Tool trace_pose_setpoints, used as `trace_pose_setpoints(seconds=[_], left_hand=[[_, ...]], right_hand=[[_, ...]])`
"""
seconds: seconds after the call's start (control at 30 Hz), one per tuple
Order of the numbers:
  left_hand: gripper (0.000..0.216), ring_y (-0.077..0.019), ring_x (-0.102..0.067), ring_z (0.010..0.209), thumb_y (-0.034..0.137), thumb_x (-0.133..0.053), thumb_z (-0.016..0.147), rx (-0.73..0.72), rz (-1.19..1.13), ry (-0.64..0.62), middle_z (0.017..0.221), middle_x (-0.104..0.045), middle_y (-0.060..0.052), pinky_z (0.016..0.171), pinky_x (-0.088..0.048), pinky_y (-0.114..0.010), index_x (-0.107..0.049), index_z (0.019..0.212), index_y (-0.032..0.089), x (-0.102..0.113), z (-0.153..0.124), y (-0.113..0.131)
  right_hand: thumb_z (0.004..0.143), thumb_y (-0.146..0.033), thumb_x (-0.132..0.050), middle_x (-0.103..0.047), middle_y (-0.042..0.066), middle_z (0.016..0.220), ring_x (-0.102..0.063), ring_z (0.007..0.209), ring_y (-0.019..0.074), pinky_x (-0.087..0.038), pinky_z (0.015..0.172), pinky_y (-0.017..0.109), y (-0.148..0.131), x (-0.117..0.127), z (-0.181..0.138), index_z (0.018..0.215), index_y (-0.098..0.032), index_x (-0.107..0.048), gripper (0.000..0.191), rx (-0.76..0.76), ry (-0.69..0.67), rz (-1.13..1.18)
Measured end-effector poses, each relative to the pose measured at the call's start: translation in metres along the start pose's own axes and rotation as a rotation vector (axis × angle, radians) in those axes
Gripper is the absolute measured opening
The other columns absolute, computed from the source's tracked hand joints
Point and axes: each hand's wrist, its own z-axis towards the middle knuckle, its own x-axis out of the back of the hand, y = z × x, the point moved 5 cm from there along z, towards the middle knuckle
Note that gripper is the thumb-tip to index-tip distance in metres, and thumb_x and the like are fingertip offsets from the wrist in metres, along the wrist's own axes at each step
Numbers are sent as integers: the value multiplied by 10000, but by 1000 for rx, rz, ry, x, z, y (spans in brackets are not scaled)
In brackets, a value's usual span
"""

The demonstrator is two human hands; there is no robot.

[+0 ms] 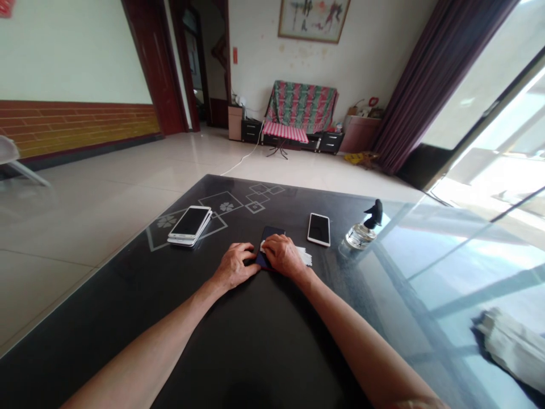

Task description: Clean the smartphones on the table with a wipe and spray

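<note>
A dark blue smartphone (272, 232) lies flat on the black table between my hands. My left hand (234, 266) holds it steady at the left side, thumb by the lower corner and curled fingers higher up. Over the phone's face, my right hand (283, 254) is closed on a white wipe (305, 257) and presses it down. Part of the wipe shows at the fingertips, and more sticks out to the right with a jagged edge. My right hand hides much of the phone.
Stacked white smartphones (190, 224) lie at the left of the glossy table (238, 352). Another white smartphone (319, 229) is to the right, beside a clear spray bottle (360, 234) with a black trigger head. Crumpled pale cloth (511, 346) sits at the far right.
</note>
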Motion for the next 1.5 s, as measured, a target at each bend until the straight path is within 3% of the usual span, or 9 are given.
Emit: trace_pose_setpoints(seconds=[0.23,0.6,0.9,1.27,1.5], left_hand=[[186,-277,-606,1070,243,-770,656,36,-5,-24,1111,-707,-66,961,-499,-419,-784,838,211,0,1,-1],[169,-273,-604,1070,248,-762,664,20,20,-7,1099,-708,-59,961,-497,-400,-788,830,227,-3,0,-2],[197,-279,-594,1087,258,-767,660,45,-3,-34,1132,-702,-64,965,-494,-415,-784,850,211,-2,1,-3],[184,-275,-601,1076,246,-760,671,18,22,-21,1106,-706,-58,962,-495,-406,-787,852,228,-3,0,-1],[194,-275,-599,1084,250,-765,661,32,1,-27,1123,-704,-55,967,-491,-414,-785,853,229,-2,0,-3]], right_hand=[[886,-145,-585,-713,53,982,-637,906,176,-443,877,318,29,15,-18,892,-193,-711,135,-46,52,22],[928,-200,-525,-713,36,1025,-627,911,176,-428,855,293,-1,-3,14,917,-212,-729,205,-82,-38,-36],[900,-169,-543,-710,56,1005,-632,946,179,-422,904,282,37,16,-9,920,-204,-727,189,-164,-43,-82],[956,-247,-487,-698,44,1053,-606,929,181,-409,854,295,2,-7,18,951,-229,-721,234,-126,-66,-107],[929,-183,-512,-706,50,1028,-623,957,172,-409,906,281,33,8,-4,941,-211,-718,208,-142,-25,-85]])
